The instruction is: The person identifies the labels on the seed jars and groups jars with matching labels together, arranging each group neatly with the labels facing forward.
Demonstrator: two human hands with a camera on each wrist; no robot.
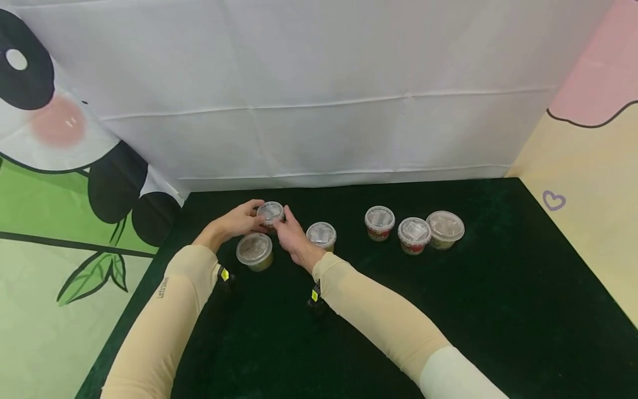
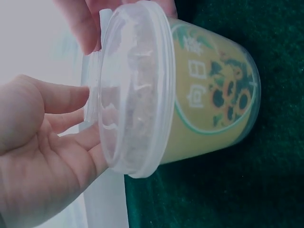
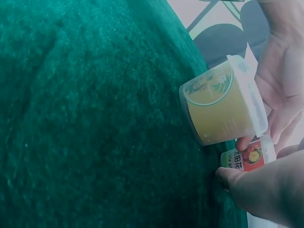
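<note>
A small clear-lidded plastic tub (image 1: 271,211) stands at the back left of the dark green table. My left hand (image 1: 240,221) holds it from the left, and my right hand (image 1: 295,237) holds it from the right. In the right wrist view this tub (image 3: 252,157) has a red and green label with a flower picture, and fingers of both hands are at its sides. Just in front is a larger lidded tub (image 1: 255,252) with yellowish contents; a sunflower print shows on this tub (image 2: 213,80) in the left wrist view. Neither hand visibly grips it.
Another lidded tub (image 1: 321,235) stands beside my right wrist, partly hidden by it. Farther right are two red-labelled tubs (image 1: 380,223) and a wider tub (image 1: 445,228). A white cloth wall (image 1: 339,133) rises behind the green table (image 1: 448,310).
</note>
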